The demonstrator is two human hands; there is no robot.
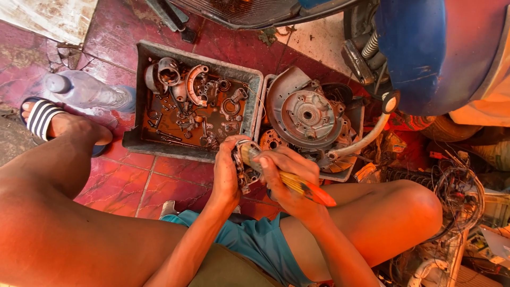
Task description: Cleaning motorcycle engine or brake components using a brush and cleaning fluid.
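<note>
The left hand (226,172) grips a small metal part (243,165) over the lap, beside the grey tray (139,95). The right hand (287,180) clenches a paintbrush (297,183), bristles toward the part, orange handle slanting down-right; the bristle contact looks likely but is blurred. Red cracked tiles (133,183) lie beneath.

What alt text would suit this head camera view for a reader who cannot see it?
A seated person's left hand holds a small greasy metal part while the right hand brushes it with a yellow-handled, red-tipped paintbrush, above a grey plastic tray of oily metal parts on red floor tiles.
</note>
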